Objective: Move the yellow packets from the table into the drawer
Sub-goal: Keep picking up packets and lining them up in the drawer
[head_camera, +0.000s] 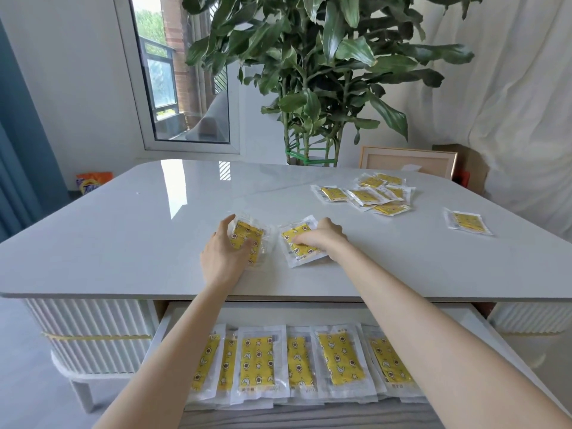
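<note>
Nearest, the open drawer (278, 314) is already holding a row of stored packets (257, 360), overlapping flat. On the glossy grey table (139, 236), the left hand (223, 255) is curling round the left packet (247, 239), lifting its crinkly clear wrapper. The right hand (322, 239) is bending its fingers onto the right packet (292, 235), apparently pinching it. Farther off, a loose pile (365, 196) and a lone packet (467, 221) are waiting. These thin, light, floppy sachets are likely sliding easily, so pinching a sealed edge is looking best.
</note>
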The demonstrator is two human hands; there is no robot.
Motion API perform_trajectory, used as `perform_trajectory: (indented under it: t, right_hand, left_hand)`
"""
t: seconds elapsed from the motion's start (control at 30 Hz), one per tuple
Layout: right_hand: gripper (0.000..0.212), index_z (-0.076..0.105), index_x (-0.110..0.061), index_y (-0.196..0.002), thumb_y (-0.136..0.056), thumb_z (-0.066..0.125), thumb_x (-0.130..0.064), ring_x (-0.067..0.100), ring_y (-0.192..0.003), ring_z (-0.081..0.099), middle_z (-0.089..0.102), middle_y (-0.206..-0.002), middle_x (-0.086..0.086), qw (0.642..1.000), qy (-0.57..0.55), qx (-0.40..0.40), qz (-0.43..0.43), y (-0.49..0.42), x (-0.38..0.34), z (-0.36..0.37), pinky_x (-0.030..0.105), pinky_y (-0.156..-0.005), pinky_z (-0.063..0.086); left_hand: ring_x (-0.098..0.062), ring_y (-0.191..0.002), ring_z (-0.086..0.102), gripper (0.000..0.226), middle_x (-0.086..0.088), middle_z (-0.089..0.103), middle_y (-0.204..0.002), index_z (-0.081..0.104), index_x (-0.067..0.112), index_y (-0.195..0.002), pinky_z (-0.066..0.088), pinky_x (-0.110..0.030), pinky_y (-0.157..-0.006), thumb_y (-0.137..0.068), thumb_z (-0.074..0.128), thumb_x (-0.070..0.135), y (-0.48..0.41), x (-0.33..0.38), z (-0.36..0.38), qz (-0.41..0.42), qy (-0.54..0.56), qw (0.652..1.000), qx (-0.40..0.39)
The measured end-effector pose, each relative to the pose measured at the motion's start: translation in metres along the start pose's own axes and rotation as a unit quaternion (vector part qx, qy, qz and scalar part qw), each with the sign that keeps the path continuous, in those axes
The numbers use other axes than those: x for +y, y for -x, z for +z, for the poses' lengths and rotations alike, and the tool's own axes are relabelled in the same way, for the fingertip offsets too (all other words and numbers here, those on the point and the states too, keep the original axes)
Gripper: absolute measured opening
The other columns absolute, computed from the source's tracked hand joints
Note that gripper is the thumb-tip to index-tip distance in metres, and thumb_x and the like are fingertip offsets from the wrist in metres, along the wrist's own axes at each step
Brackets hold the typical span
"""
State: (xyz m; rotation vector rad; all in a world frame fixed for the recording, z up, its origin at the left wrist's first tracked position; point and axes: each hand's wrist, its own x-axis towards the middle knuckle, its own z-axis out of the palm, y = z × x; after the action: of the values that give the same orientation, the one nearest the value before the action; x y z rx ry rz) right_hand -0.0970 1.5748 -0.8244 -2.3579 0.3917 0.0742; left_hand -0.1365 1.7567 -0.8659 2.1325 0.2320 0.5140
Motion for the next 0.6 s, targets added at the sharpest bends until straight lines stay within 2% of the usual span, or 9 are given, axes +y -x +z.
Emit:
perform_trajectory:
  t: [0.1, 0.3, 0.47, 0.53, 0.6]
  right_hand:
    - [0.088, 0.031, -0.009, -0.136, -0.070, 0.079, -0.041, 0.028, -0.129, 0.042, 0.040, -0.137, 0.013, 1.000, 0.014, -0.008, -0.003, -0.002, -0.008, 0.003, 0.035, -0.101, 0.044]
    - [0.084, 0.030, -0.007, -0.135, -0.073, 0.080, -0.033, 0.025, -0.124, 0.049, 0.046, -0.136, 0.008, 1.000, 0.003, -0.010, -0.019, 0.001, -0.012, 0.003, 0.035, -0.096, 0.048]
    - [0.078, 0.035, -0.013, -0.129, -0.070, 0.081, -0.034, 0.024, -0.119, 0.051, 0.048, -0.133, 0.004, 0.998, -0.059, -0.002, -0.038, 0.008, -0.002, 0.004, 0.032, -0.092, 0.047]
    - [0.072, 0.036, -0.015, -0.125, -0.071, 0.080, -0.034, 0.024, -0.117, 0.053, 0.049, -0.131, 0.003, 0.995, -0.079, 0.003, -0.055, 0.012, 0.004, 0.004, 0.030, -0.086, 0.047]
    - [0.066, 0.037, -0.016, -0.120, -0.072, 0.079, -0.033, 0.024, -0.115, 0.054, 0.051, -0.129, 0.003, 0.992, -0.105, 0.008, -0.065, 0.017, 0.008, 0.000, 0.029, -0.080, 0.045]
  left_hand:
    - [-0.031, -0.098, 0.060, 0.056, -0.010, 0.064, -0.104, 0.039, 0.037, -0.134, 0.049, -0.046, -0.088, -0.083, 0.061, 0.035, -0.001, -0.001, 0.001, -0.004, 0.011, 1.000, 0.002]
    - [-0.029, -0.101, 0.059, 0.057, -0.008, 0.063, -0.108, 0.038, 0.036, -0.136, 0.050, -0.042, -0.086, -0.085, 0.062, 0.033, 0.002, 0.002, -0.002, -0.005, 0.026, 1.000, 0.003]
    - [-0.024, -0.125, 0.049, 0.060, -0.011, 0.053, -0.134, 0.033, 0.034, -0.142, 0.045, -0.038, -0.093, -0.089, 0.060, 0.027, 0.008, 0.007, -0.006, 0.006, 0.080, 0.997, 0.000]
    - [-0.025, -0.122, 0.051, 0.062, -0.013, 0.052, -0.135, 0.031, 0.035, -0.143, 0.047, -0.040, -0.095, -0.089, 0.060, 0.028, 0.010, 0.007, -0.008, 0.005, 0.102, 0.995, -0.004]
    - [-0.022, -0.106, 0.057, 0.061, -0.008, 0.055, -0.127, 0.032, 0.033, -0.143, 0.050, -0.039, -0.090, -0.090, 0.061, 0.029, 0.012, 0.008, -0.010, 0.001, 0.133, 0.991, -0.008]
